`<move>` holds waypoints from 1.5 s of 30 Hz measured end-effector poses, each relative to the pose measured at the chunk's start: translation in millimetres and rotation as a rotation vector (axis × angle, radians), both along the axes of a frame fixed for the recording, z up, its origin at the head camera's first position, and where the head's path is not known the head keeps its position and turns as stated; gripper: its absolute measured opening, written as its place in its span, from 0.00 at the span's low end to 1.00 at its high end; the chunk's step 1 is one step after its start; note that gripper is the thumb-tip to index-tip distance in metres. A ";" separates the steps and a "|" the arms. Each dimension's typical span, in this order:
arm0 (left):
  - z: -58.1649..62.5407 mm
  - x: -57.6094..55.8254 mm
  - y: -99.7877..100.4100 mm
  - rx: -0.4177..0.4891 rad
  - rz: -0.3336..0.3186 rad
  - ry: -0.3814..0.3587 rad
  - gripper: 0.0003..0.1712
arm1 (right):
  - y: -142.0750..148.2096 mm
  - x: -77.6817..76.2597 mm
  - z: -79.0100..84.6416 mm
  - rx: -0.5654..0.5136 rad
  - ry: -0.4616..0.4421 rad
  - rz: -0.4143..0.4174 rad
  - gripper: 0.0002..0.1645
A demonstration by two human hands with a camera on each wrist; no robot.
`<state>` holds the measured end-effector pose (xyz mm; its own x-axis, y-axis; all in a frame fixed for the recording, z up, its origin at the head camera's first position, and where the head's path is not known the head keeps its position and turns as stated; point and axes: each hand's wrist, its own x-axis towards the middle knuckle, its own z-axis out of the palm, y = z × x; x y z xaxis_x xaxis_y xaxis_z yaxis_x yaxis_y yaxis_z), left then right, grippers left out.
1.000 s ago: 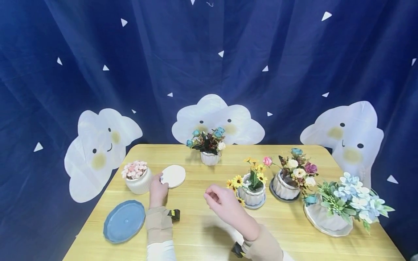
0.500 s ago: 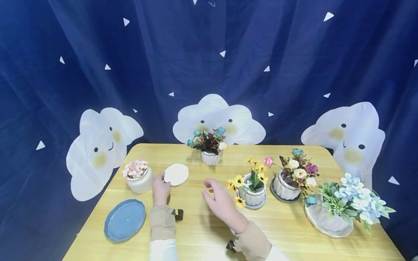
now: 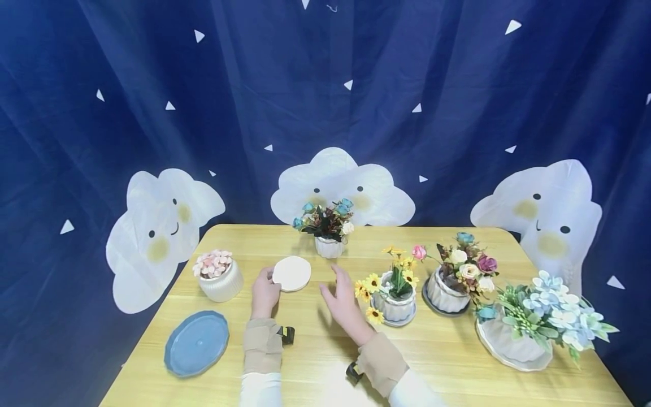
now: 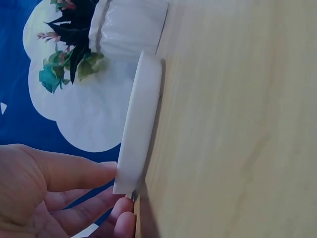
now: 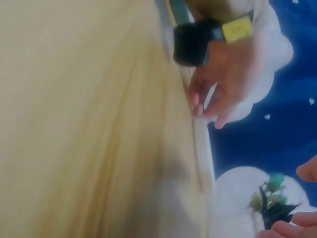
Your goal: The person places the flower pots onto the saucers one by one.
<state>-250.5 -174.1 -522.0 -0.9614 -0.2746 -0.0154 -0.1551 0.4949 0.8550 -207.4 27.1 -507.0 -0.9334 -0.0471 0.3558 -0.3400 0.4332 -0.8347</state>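
A round white saucer [image 3: 292,273] sits low over the table in the head view, left of the middle. My left hand [image 3: 265,294] pinches its left edge. In the left wrist view the thumb presses the rim of the saucer [image 4: 137,119] while the fingers reach under its near end. My right hand [image 3: 346,302] hovers right of the saucer, thumb and fingers apart, touching nothing. Behind the saucer stands a small white pot [image 3: 329,247] with blue and cream roses. In the right wrist view my left hand [image 5: 225,74] appears at the saucer's far end.
A ribbed white pot [image 3: 224,282] of pink flowers stands at left, with a blue saucer [image 3: 197,343] nearer me. At right are potted yellow daisies [image 3: 394,299], mixed roses [image 3: 447,291] and blue hydrangeas [image 3: 524,333], each pot on a saucer.
My left hand has carried the white saucer to the right, away from the pink-flower pot. My right hand has gone from curled to spread fingers and moved slightly forward.
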 end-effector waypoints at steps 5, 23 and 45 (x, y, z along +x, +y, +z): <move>1.3 1.2 2.1 -0.016 -0.017 0.005 0.29 | -4.5 -15.9 -6.5 -0.100 0.067 -0.071 0.34; -4.3 -3.5 -2.2 0.008 -0.048 0.012 0.29 | -0.5 -69.1 0.0 -0.104 -0.008 -0.205 0.43; -3.4 -3.4 -0.8 0.017 -0.052 0.008 0.27 | 6.3 -123.3 -4.5 -0.024 -0.124 -0.210 0.37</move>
<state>-253.8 -174.8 -525.4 -0.9745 -0.2241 -0.0116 -0.1224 0.4878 0.8643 -330.7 33.4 -511.5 -0.9585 0.1597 0.2363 -0.1387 0.4632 -0.8753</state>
